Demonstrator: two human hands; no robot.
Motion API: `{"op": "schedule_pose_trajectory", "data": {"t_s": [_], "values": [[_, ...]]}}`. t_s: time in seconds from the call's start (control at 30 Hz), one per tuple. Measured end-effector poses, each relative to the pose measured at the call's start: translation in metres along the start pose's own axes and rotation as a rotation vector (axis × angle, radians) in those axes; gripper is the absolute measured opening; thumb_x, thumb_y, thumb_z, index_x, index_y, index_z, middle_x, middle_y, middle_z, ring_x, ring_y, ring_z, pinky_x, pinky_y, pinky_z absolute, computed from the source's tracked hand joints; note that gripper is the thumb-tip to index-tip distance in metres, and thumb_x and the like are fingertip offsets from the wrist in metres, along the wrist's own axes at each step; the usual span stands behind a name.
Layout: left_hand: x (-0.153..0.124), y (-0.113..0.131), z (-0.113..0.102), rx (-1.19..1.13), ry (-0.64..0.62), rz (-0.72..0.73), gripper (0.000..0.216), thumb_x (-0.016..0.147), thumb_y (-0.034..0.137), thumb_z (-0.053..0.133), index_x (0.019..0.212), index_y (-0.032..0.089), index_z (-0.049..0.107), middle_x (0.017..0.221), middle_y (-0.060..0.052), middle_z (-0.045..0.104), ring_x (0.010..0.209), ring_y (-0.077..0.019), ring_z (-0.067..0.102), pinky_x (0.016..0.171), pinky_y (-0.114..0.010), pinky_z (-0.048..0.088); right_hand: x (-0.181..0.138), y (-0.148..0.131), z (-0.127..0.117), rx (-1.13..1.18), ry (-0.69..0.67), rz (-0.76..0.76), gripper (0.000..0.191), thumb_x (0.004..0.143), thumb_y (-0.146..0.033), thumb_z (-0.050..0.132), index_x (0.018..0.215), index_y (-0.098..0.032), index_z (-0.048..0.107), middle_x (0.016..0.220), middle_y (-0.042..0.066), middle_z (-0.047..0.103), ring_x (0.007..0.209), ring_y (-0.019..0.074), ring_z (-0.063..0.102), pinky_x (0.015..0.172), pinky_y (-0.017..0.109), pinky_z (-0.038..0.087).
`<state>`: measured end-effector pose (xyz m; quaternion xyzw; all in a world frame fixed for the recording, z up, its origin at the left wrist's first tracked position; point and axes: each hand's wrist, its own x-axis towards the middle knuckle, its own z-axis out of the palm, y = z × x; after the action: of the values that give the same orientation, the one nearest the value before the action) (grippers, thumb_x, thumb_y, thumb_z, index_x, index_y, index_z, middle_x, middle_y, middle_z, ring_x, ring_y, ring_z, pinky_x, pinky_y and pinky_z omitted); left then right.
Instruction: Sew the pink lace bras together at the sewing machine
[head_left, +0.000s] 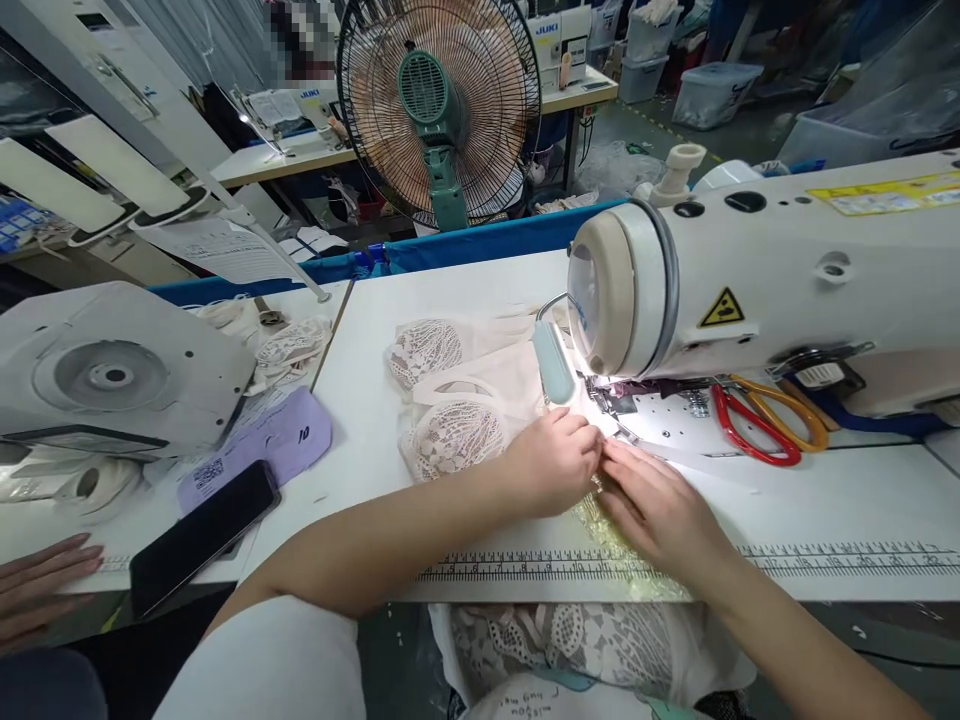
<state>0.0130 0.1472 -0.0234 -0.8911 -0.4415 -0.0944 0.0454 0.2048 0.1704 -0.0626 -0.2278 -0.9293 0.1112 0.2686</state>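
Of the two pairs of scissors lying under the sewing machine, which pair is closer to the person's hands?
The red-handled scissors. They lie nearer the right hand, while the orange-handled scissors sit just behind them, further back under the sewing machine.

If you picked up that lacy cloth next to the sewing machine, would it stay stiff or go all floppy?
Probably floppy: the lace pieces lie in soft folds on the table, and more lace droops over the front edge. Likely light too, since the lace is full of holes. It may snag rather than slide, judging by its open pattern. The left hand and right hand press fabric flat by the needle.
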Motion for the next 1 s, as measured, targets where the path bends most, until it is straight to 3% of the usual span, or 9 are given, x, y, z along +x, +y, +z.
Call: {"op": "schedule_pose_trajectory", "data": {"t_s": [0.13,0.43,0.9,1.0], "values": [[-0.011,0.006,0.011,0.121,0.119,0.008,0.029,0.093,0.016,0.040,0.112,0.008,0.059,0.111,-0.011,0.064,0.099,-0.0215,0.058,0.091,-0.043,0.042,-0.001,0.001,0.001,-0.024,0.079,0.060,0.024,0.090,-0.025,0.043,0.104,-0.016,0.059,0.113,0.012,0.063,0.109,0.0257,0.056,0.094,0.046,0.048],[-0.011,-0.022,0.013,0.136,0.123,0.155,0.026,0.096,0.015,0.038,0.105,0.016,0.063,0.120,-0.005,0.062,0.111,-0.0179,0.054,0.096,-0.045,0.039,-0.001,0.002,-0.001,-0.018,0.100,0.095,0.023,0.090,-0.028,0.043,0.099,-0.017,0.061,0.110,0.012,0.064,0.104,0.0252,0.058,0.089,0.045,0.049],[-0.005,-0.032,0.016,0.139,0.118,0.171,0.027,0.095,0.013,0.038,0.108,0.016,0.061,0.117,-0.007,0.064,0.110,-0.0185,0.056,0.097,-0.047,0.039,-0.001,0.004,-0.004,0.018,0.100,0.063,0.019,0.090,-0.026,0.046,0.100,-0.014,0.059,0.109,0.013,0.063,0.103,0.0253,0.056,0.088,0.044,0.050],[-0.004,-0.037,0.020,0.133,0.070,0.150,0.027,0.095,0.013,0.038,0.110,0.016,0.060,0.120,-0.008,0.062,0.112,-0.0198,0.055,0.097,-0.049,0.038,-0.001,0.004,-0.004,0.020,0.104,0.061,0.018,0.089,-0.024,0.047,0.099,-0.015,0.058,0.110,0.013,0.063,0.103,0.0252,0.056,0.088,0.044,0.050]]}}
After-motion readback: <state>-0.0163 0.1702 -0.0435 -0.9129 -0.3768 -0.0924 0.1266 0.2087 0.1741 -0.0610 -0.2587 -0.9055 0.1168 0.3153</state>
